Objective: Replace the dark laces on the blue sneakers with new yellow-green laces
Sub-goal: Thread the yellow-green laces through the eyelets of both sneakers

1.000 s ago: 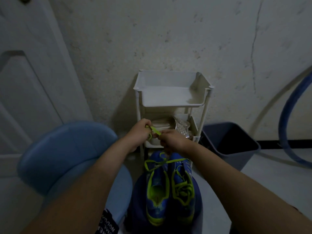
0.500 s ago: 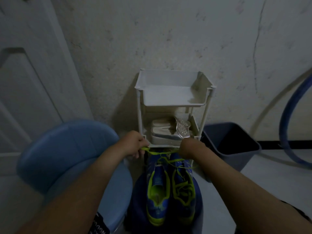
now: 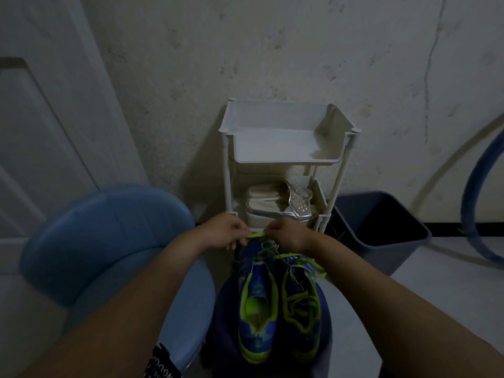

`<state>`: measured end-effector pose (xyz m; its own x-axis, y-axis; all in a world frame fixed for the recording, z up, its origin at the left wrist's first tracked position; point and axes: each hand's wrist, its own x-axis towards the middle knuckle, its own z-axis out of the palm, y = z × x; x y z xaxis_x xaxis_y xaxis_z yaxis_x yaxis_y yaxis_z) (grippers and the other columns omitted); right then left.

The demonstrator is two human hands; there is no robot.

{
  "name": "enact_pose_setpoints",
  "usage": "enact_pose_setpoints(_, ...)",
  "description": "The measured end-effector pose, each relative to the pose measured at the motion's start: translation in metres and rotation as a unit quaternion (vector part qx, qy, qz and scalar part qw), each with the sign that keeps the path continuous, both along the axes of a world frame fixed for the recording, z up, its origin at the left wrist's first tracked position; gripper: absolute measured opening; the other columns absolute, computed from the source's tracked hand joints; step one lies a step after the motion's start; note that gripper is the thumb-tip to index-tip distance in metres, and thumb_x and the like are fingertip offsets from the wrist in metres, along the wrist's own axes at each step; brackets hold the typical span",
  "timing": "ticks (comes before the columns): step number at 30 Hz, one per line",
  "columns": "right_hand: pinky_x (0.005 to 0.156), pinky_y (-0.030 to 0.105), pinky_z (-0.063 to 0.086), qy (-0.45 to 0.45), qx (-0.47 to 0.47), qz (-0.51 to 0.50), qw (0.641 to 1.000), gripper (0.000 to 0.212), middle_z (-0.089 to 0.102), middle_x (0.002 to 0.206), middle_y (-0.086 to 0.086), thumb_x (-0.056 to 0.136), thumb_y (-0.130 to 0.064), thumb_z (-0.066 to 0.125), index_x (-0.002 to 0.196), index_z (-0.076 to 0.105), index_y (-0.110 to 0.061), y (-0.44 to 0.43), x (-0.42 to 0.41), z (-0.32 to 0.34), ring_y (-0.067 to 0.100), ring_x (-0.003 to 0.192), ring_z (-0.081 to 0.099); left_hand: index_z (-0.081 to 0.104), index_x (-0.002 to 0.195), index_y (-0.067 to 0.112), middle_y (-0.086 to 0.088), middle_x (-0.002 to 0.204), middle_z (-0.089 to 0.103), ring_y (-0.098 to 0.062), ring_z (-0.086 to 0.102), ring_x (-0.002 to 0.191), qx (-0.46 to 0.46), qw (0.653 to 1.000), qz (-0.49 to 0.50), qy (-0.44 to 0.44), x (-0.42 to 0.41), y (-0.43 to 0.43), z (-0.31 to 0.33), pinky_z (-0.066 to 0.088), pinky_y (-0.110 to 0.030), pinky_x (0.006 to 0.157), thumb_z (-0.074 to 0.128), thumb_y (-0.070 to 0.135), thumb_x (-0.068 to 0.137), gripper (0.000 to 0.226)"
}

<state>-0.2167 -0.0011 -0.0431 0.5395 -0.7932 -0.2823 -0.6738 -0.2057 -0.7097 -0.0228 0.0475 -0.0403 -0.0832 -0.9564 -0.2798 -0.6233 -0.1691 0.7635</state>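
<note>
Head view, dim light. The left hand [image 3: 225, 231] and right hand [image 3: 286, 233] each pinch the yellow-green lace [image 3: 256, 235] w/ curled fingers. A short span is drawn taut btwn them, just above the far end of the 2 blue sneakers [image 3: 256, 304]. From the grip the lace drops to the sneakers' far part, and loose strands lie over the right-hand one. The pair stands side by side on a dark blue round seat [image 3: 226, 309], near centre. No dark lace can be made out.

Judged handling: the lace is light, soft and limp, w/ no stiffness for pushing, so it is best pinched close to its end and fed by the tip. It should slide if held slackly. The sneakers look light and may shift on the seat when the lace is pulled, so 1 hand may need to steady them. The slack loops could snag.

Surroundings: a white rack [image 3: 283, 132] stands just beyond the hands, w/ pale shoes [image 3: 270, 211] on its lower shelf, limiting forward reach. There is a blue chair [image 3: 103, 241] at left, a dark bin [image 3: 381, 222] at right, a blue hoop [image 3: 474, 200] at far right, and a door [image 3: 41, 132] at far left.
</note>
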Motion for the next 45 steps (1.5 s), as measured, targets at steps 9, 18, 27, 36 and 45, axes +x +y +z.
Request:
enact_pose_setpoints(9,0.086,0.03,0.052,-0.046,0.034,0.009,0.998,0.037,0.069,0.113,0.002,0.09,-0.028,0.063,0.126,0.063,-0.021,-0.004,0.022,-0.02,0.013,0.097,0.065,0.068,0.091,0.004,-0.004,0.071,0.074,-0.017,0.069,0.056,0.052,0.995,0.088,0.013,-0.019,-0.008,-0.019,0.049,-0.023,0.048,0.059,0.016,0.095,0.015)
enact_pose_setpoints(18,0.067,0.025,0.048,0.041,-0.019,0.035,0.998,0.019,0.069,0.088,0.001,0.088,-0.022,0.065,0.098,0.077,-0.012,-0.019,0.02,-0.02,0.008,0.07,0.06,0.065,0.105,0.008,-0.01,0.1,0.074,-0.018,0.074,0.083,0.136,0.974,0.083,0.161,-0.014,-0.01,-0.028,0.054,-0.019,0.058,0.057,0.016,0.098,0.014)
enact_pose_setpoints(27,0.064,0.022,0.043,0.046,-0.117,-0.005,0.992,0.014,0.071,0.088,-0.007,0.089,-0.032,0.067,0.095,0.077,-0.026,-0.02,0.023,-0.045,0.005,0.079,0.061,0.068,0.098,0.012,-0.003,0.084,0.075,-0.013,0.066,0.063,0.067,0.985,0.14,0.077,-0.007,-0.015,-0.05,0.046,-0.021,0.053,0.06,0.024,0.096,0.014)
enact_pose_setpoints(36,0.08,0.034,0.057,0.184,-0.154,0.005,0.971,0.021,0.072,0.105,0.003,0.084,-0.033,0.065,0.1,0.076,-0.024,-0.018,0.019,-0.072,0.022,0.096,0.067,0.063,0.086,0.013,-0.002,0.087,0.059,-0.017,0.063,0.084,0.109,0.988,0.078,-0.083,-0.029,-0.008,-0.07,0.053,-0.029,0.068,0.081,0.034,0.073,0.03)
enact_pose_setpoints(45,0.081,0.035,0.057,0.192,-0.156,-0.014,0.969,0.021,0.072,0.101,0.001,0.08,-0.034,0.068,0.096,0.076,-0.024,-0.019,0.019,-0.078,0.021,0.095,0.067,0.07,0.077,-0.002,-0.013,0.083,0.069,-0.024,0.067,0.09,0.098,0.981,0.124,-0.116,-0.029,-0.011,-0.079,0.047,-0.025,0.067,0.065,0.013,0.084,0.017)
